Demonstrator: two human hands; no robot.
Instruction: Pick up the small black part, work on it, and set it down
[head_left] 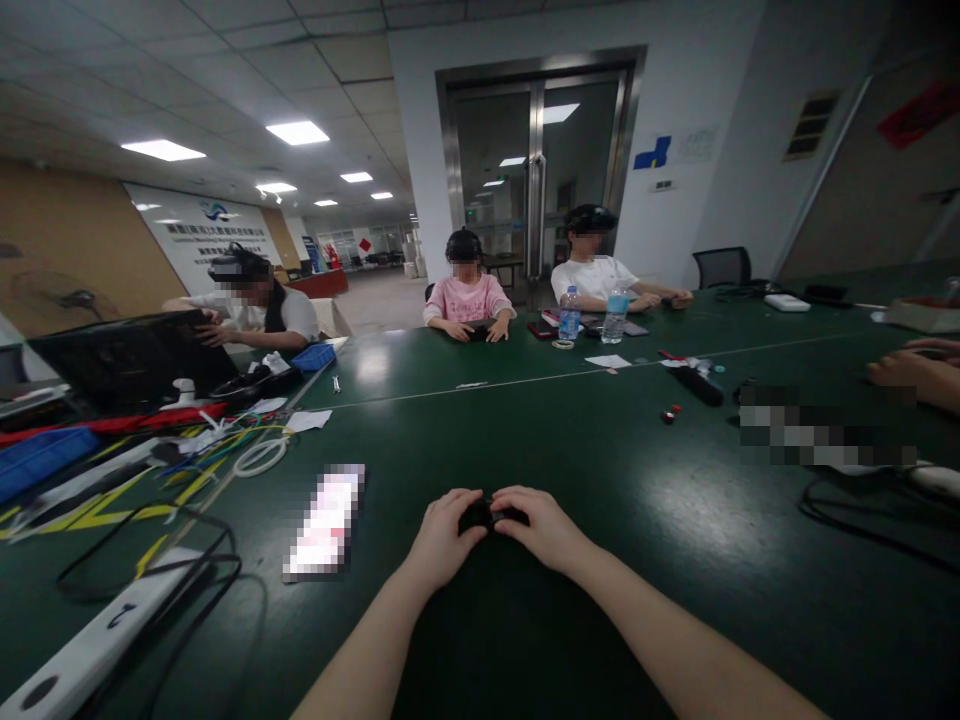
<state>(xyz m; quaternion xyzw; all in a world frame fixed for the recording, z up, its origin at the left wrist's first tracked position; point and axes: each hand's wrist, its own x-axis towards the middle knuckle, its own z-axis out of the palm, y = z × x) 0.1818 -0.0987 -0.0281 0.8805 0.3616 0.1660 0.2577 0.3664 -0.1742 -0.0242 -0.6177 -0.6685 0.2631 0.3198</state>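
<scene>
My left hand (444,532) and my right hand (541,526) meet just above the green table (585,450), in the lower middle of the view. Between them is a small black object (475,516), gripped by the curled fingers and thumbs of both hands. Dark parts show under each set of fingers; whether it is one piece or two I cannot tell. Its kind is not clear, as the fingers cover much of it. To the left of my left hand lies a phone (327,522) with a lit, blurred-out screen.
At left are a white power strip (105,640), a coiled white cable (259,458), blue trays (45,462) and a large black case (135,360). Two water bottles (616,316) stand across the table. Several people sit around it; another person's hand (915,375) is at right.
</scene>
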